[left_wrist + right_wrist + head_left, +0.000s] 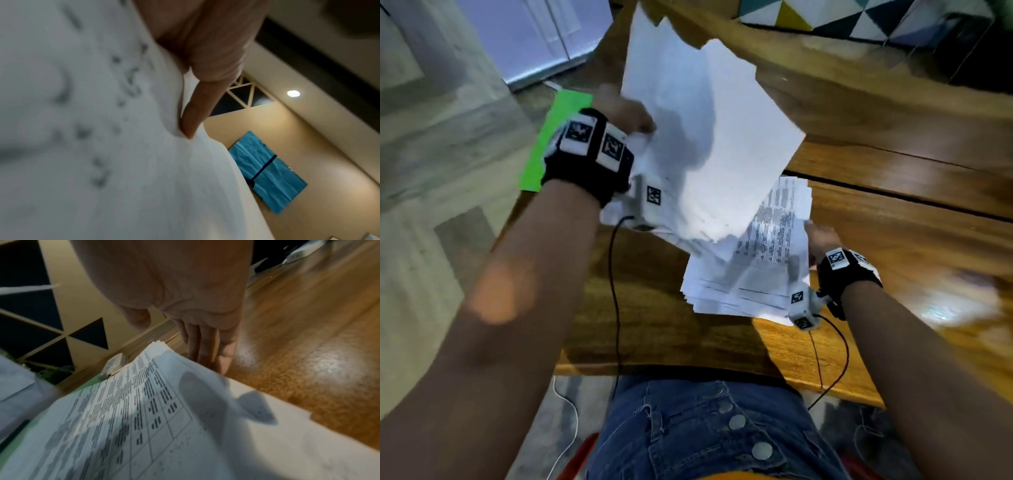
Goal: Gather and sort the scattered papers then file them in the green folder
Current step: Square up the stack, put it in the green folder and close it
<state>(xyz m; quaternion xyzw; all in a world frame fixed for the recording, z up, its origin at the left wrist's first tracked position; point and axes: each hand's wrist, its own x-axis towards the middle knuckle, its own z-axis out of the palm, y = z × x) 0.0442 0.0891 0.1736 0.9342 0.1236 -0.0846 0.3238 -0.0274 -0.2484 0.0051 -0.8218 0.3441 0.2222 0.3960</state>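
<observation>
The left hand (625, 114), in a black wrist strap with white marker blocks, grips a sheaf of white paper sheets (709, 137) at its left edge, fingers curled round the paper; in the left wrist view a finger (195, 113) presses into the sheet and dents it. The sheaf is lifted and tilted above the brown wooden table (893, 212). The right hand (822, 240) rests against the right edge of a stack of printed white papers (750, 274) with tables of text, which lies near the table's front edge; in the right wrist view its fingers (205, 347) run straight down beside the stack to the wood, holding nothing. The bright green flat folder (551, 137) lies at the table's left edge, just behind the left wrist and partly hidden by it. Thin dark cables (616, 291) trail from both wrist units over the front edge.
</observation>
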